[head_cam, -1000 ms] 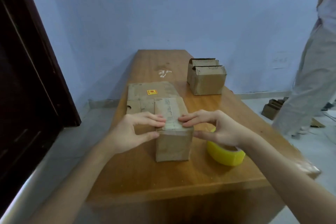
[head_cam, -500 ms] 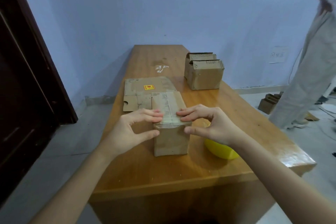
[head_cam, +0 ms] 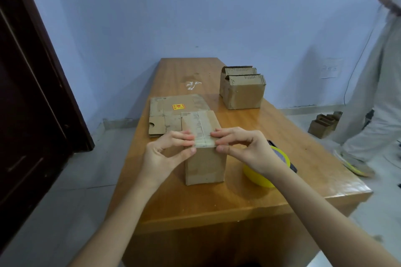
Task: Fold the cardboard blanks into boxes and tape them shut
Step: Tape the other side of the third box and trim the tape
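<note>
A small brown cardboard box (head_cam: pixel 205 165) stands upright on the wooden table (head_cam: pixel 195 206), its top flaps closed under a strip of clear tape. My left hand (head_cam: pixel 168 154) pinches the box's near top left corner, fingers on top and thumb on the side. My right hand (head_cam: pixel 243 147) presses the near top right corner the same way. A yellow tape roll (head_cam: pixel 263 174) lies on the table just right of the box, partly hidden by my right wrist. A flat cardboard blank (head_cam: pixel 171 112) with a yellow sticker lies behind the box.
A second box (head_cam: pixel 243 89) with open corrugated flaps stands at the far right of the table. A scrap of clear tape (head_cam: pixel 193 84) lies farther back. A person (head_cam: pixel 377 93) in light clothes stands on the right near small boxes (head_cam: pixel 323 124) on the floor. A dark door (head_cam: pixel 28 93) fills the left.
Both hands stay on the box's near top edge, fingertips shifting slightly along the tape. The view has tilted a little. The person on the right has moved.
</note>
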Tool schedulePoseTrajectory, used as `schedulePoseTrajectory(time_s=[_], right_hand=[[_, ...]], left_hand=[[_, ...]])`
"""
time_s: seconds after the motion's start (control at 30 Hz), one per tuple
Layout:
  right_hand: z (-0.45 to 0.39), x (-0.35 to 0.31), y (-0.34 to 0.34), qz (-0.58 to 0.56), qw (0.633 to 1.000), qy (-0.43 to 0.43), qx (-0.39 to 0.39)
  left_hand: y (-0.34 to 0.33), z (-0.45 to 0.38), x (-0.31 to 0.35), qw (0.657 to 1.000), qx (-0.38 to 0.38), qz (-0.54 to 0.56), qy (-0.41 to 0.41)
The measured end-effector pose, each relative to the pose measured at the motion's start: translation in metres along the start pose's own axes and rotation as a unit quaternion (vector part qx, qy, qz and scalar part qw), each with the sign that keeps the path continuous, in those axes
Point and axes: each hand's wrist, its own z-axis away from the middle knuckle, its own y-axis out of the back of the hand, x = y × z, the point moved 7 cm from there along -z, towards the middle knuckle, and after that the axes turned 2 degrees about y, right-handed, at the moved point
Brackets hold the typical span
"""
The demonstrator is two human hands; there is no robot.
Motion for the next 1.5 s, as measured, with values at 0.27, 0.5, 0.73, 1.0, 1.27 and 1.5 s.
schedulePoseTrajectory(time_s=[0.27, 0.5, 0.73, 1.0, 1.27, 1.5], right_hand=[[0.011, -0.001, -0.001, -0.051, 0.998, -0.037, 0.008], [0.014, -0.013, 0.001, 0.015, 0.997, -0.051, -0.058], [0.015, -0.010, -0.003, 0.046, 0.998, 0.026, 0.026], [0.024, -0.009, -0.011, 0.164, 0.977, 0.123, 0.063], [0.020, -0.014, -0.020, 0.312, 0.949, 0.037, 0.025], [0.026, -0.003, -0.014, 0.221, 0.967, 0.099, 0.077]], left_hand=[[-0.002, 0.001, 0.004, 0.999, -0.037, 0.013, 0.005], [-0.001, 0.010, 0.011, 0.985, -0.107, -0.115, -0.073], [-0.007, 0.009, 0.028, 0.972, 0.061, -0.190, -0.124], [-0.021, 0.023, 0.017, 0.940, 0.086, -0.286, -0.163], [-0.017, 0.016, 0.010, 0.976, 0.058, -0.194, -0.080], [-0.010, 0.006, 0.005, 0.996, -0.006, -0.084, -0.025]])
